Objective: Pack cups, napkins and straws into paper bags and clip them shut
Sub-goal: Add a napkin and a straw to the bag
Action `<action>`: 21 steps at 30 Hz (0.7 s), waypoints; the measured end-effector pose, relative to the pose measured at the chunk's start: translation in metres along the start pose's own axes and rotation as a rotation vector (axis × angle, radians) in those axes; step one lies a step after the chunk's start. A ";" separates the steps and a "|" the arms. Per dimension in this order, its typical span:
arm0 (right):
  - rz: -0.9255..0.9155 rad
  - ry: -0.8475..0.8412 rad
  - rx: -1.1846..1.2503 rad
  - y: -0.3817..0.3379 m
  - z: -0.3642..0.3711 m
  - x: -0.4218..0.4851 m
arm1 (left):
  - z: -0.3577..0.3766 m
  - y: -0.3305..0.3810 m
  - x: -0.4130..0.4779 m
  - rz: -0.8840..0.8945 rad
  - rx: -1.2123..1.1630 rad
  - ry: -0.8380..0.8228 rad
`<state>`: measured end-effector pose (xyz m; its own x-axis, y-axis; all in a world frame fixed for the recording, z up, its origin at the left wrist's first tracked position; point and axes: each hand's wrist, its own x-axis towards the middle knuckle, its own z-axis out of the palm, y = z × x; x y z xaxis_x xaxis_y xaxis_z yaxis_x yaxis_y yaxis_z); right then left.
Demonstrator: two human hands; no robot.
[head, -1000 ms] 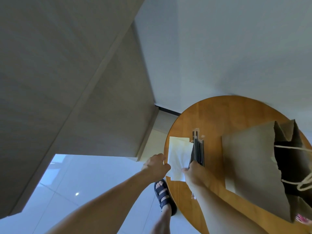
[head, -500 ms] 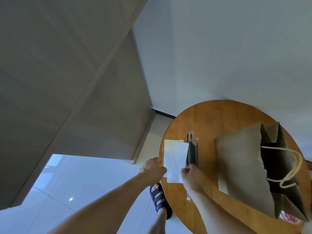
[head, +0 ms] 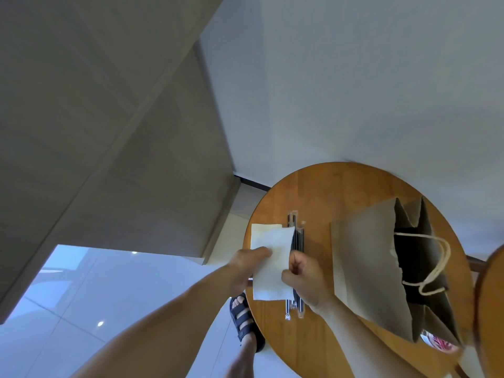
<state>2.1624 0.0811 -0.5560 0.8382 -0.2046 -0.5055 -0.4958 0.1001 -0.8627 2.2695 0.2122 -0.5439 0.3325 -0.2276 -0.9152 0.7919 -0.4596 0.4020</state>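
1. A person works a white napkin [head: 272, 279] over a round table [head: 327, 192]. This looks like the napkin step of the packing job, with the sheet being lifted or folded.
2. The left hand [head: 245, 267] has its fingers [head: 263, 252] laid close together across the napkin's left edge. The thumb is hidden under the sheet, so the hold reads as a pinch.
3. The right hand [head: 304, 279] is curled, its fingertips [head: 293, 259] pinching the napkin's right edge.
4. The napkin spans the gap between the two sets of fingers. Its far end curls up beyond them, and a second sheet seems to peek out underneath.
5. Dark straws [head: 297, 237] lie just past the right fingertips, touching or tucked under the napkin's right edge.
6. The brown bag [head: 365, 268] lies on its side just right of the right hand, with its mouth and rope handle [head: 433, 264] turned away from the fingers.
7. No cups or clips can be made out.
8. The next move is likely to carry the napkin rightward, around to the bag's far mouth. That may call for one hand to let go and hold the opening wide.
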 end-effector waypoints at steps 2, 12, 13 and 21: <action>0.007 0.001 -0.031 0.005 -0.006 0.001 | 0.001 -0.001 0.001 0.020 -0.015 -0.017; 0.323 0.419 -0.586 0.067 -0.008 0.028 | -0.004 -0.007 0.006 0.133 0.208 0.171; 0.330 0.413 -0.617 0.070 -0.007 0.031 | -0.005 -0.009 0.006 0.138 0.212 0.177; 0.373 0.427 -0.669 0.077 -0.012 0.032 | 0.000 -0.009 0.001 0.159 0.237 0.179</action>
<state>2.1489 0.0709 -0.6383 0.5050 -0.6326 -0.5872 -0.8618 -0.3315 -0.3840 2.2626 0.2157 -0.5478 0.5434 -0.1676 -0.8226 0.5888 -0.6223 0.5158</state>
